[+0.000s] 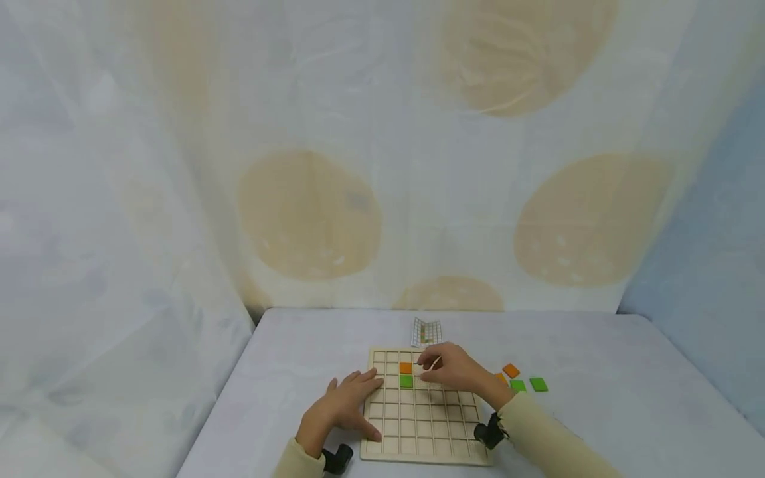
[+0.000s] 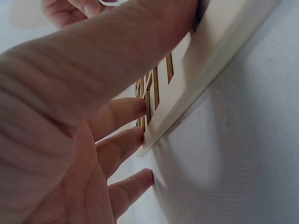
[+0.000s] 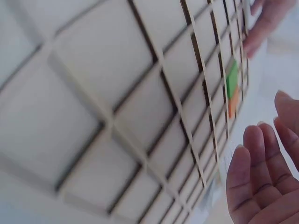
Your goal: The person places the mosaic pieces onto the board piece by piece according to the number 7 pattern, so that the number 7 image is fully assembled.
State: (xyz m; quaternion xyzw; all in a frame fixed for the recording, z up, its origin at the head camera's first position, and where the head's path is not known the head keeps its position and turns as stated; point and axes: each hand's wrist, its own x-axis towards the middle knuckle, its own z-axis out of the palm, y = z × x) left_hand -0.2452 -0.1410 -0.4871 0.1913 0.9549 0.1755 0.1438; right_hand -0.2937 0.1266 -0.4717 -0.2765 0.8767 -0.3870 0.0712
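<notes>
A light wooden grid board [image 1: 408, 428] lies on the table. One orange square tile [image 1: 406, 368] and one green square tile [image 1: 406, 382] sit in neighbouring cells of one column, the orange behind the green. My left hand [image 1: 346, 403] rests spread on the board's left edge; in the left wrist view its thumb lies over the rim and one fingertip is off the board. Above the board's back right part hovers my right hand [image 1: 457, 368], fingers loosely bent. The right wrist view shows no tile between those fingers [image 3: 254, 149].
Loose orange tiles [image 1: 510, 370] and green tiles [image 1: 539, 384] lie on the table right of the board, partly behind the right wrist. A small creased card with a printed grid [image 1: 427, 332] stands behind the board. Patterned cloth [image 1: 442, 232] hangs around the table.
</notes>
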